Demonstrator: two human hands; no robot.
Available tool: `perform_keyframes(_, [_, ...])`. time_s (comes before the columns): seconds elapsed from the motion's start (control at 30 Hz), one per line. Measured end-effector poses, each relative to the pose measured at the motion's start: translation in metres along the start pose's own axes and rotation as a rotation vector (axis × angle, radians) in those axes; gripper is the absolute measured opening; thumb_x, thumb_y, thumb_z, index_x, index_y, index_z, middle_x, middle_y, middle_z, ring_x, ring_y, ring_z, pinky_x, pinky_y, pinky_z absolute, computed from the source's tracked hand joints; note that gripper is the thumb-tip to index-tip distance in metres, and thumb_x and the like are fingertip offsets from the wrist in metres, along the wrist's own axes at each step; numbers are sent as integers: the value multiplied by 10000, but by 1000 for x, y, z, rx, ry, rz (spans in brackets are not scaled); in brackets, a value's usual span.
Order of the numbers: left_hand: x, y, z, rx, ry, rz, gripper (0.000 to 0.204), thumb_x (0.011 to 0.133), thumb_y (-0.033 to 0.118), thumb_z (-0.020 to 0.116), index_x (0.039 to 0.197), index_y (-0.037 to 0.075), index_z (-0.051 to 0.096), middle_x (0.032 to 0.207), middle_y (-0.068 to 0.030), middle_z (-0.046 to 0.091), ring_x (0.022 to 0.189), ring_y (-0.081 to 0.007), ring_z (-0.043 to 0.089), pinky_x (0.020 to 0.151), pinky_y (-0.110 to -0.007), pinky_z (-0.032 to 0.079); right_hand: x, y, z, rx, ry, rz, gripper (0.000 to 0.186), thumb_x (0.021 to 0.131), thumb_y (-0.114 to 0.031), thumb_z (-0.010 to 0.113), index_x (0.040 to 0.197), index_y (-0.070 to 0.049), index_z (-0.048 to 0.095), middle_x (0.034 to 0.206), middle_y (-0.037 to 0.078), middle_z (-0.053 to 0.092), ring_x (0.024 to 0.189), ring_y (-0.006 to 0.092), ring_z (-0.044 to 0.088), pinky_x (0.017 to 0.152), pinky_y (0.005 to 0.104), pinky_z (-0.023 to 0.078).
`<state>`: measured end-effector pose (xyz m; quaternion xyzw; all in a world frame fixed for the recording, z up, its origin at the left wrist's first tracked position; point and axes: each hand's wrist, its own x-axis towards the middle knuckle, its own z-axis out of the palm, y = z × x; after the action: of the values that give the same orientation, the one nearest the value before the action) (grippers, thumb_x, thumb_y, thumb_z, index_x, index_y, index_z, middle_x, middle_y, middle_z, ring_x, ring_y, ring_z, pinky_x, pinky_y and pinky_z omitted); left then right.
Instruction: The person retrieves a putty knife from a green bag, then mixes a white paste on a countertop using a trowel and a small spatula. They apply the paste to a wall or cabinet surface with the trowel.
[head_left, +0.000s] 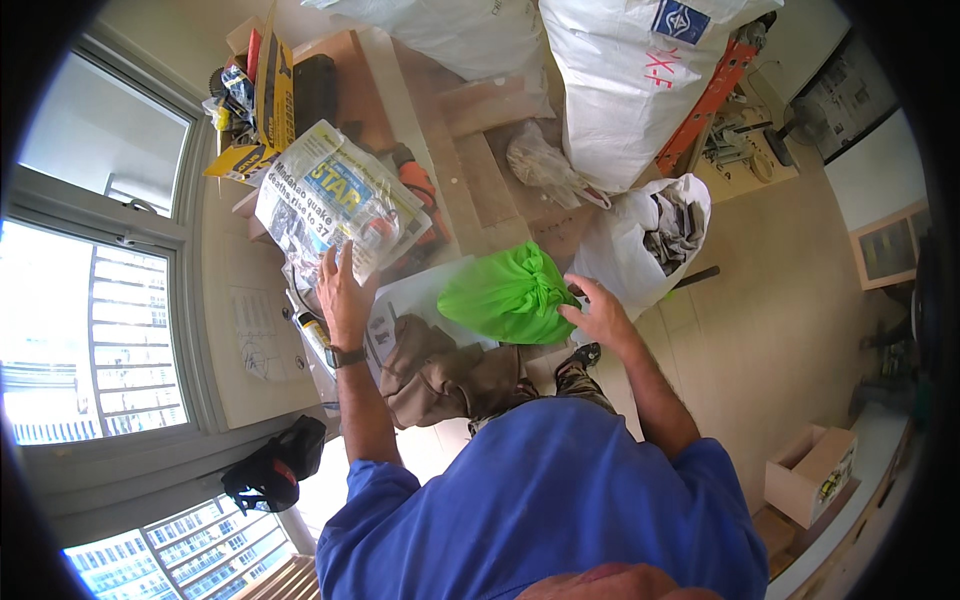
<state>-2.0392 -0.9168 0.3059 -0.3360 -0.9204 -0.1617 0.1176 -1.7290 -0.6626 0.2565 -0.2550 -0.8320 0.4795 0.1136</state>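
A bright green plastic bag (510, 297), gathered and tied on top, lies in front of me at the near side of the worktable. At its right end, my right hand (602, 314) grips the edge with thumb and fingers. My left hand (345, 300) has its fingers stretched out at the near edge of a folded newspaper (335, 195); whether it presses on the paper I cannot tell. Clear plastic seems to lie over part of the newspaper. Between my arms, brown cloth (430, 375) hangs at the table edge. Beyond the newspaper sits an orange-and-black tool (420, 195).
Large white sacks (625, 95) stand at the back right. An open white bag (650, 235) of crumpled scraps is right of the green bag. A yellow box (277, 100) with tools is far left, by the windows. Wooden boards (485, 180) lie across the table.
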Motion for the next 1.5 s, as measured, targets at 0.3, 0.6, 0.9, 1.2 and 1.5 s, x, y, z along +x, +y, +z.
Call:
perform_keyframes(0.3, [-6,33,1,-79,49,46,566,731,272,702,1226,58,530,1239,-239,484,1128,-388,475,929,-456,396,-16,18,-15,21,9,59,540,763,-234,699,1225,-30,507,1091,182,603,1025,281,586,875,362,459])
perform_keyframes(0.6, [-11,41,7,-97,64,73,569,725,244,709,1241,101,517,1231,-224,491,1116,-395,480,934,-448,396,-33,36,-23,72,27,109,530,772,-240,687,1223,-27,508,1068,176,606,983,264,595,863,352,463])
perform_keyframes(0.9, [-31,163,-2,-503,9,249,364,742,109,700,1087,38,608,1125,-152,580,1080,-323,530,939,-411,414,-134,171,-49,76,175,457,431,841,-271,614,1157,13,543,1015,175,621,952,242,594,832,341,458])
perform_keyframes(1.2, [-145,325,57,-841,-829,463,374,821,250,625,1132,46,591,1110,-159,602,1074,-320,543,915,-384,428,-382,356,-54,190,-185,1209,219,825,-227,570,779,-15,596,702,113,609,554,156,581,453,333,467])
perform_keyframes(1.5, [-249,390,278,-306,-1028,486,343,847,312,557,1091,80,621,998,-164,644,950,-314,605,846,-396,469,-459,394,-163,656,361,1262,218,821,-194,533,948,-25,590,697,51,575,579,133,553,475,252,435])
